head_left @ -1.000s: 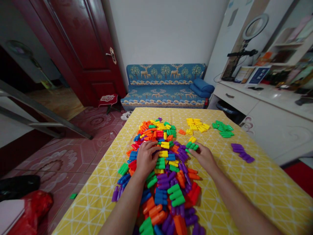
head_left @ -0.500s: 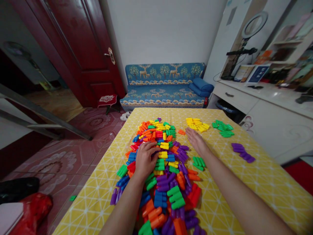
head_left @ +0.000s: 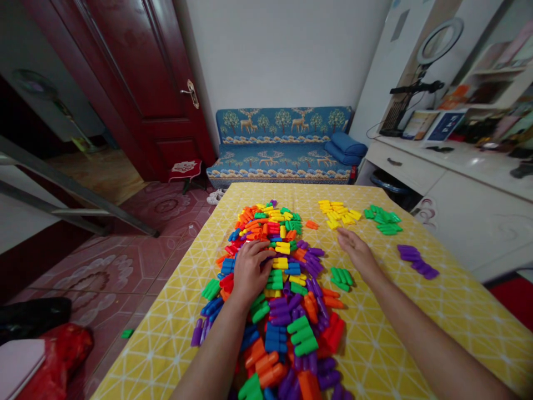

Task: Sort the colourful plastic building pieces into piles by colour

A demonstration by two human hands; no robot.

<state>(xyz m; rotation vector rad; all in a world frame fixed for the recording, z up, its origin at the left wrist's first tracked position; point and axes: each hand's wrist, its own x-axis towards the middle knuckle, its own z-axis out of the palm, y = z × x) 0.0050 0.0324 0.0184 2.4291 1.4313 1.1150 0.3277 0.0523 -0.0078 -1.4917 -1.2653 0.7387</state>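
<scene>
A long pile of coloured plastic pieces (head_left: pixel 281 308) runs down the yellow patterned tablecloth. My left hand (head_left: pixel 251 270) rests on the middle of the pile, fingers bent; whatever lies under its fingertips is hidden. To the right of the pile my right hand (head_left: pixel 357 253) is over the cloth, fingers extended and holding nothing. Just beyond its fingertips are yellow pieces (head_left: pixel 339 213). A single orange piece (head_left: pixel 311 224) lies between them and the pile. Green pieces (head_left: pixel 341 278) sit below and left of my right hand. Further right are more green pieces (head_left: pixel 383 219) and purple ones (head_left: pixel 417 261).
The yellow table (head_left: pixel 166 333) reaches toward a blue sofa (head_left: pixel 283 147). A white cabinet (head_left: pixel 466 205) with a ring light (head_left: pixel 440 41) stands at the right. On the left are a red door (head_left: pixel 141 72), a metal frame (head_left: pixel 79 194) and a red bag (head_left: pixel 69 355) on the floor.
My right hand has moved right and slightly toward me, away from the orange piece. My left hand stays at the same place on the pile. The view has shifted slightly.
</scene>
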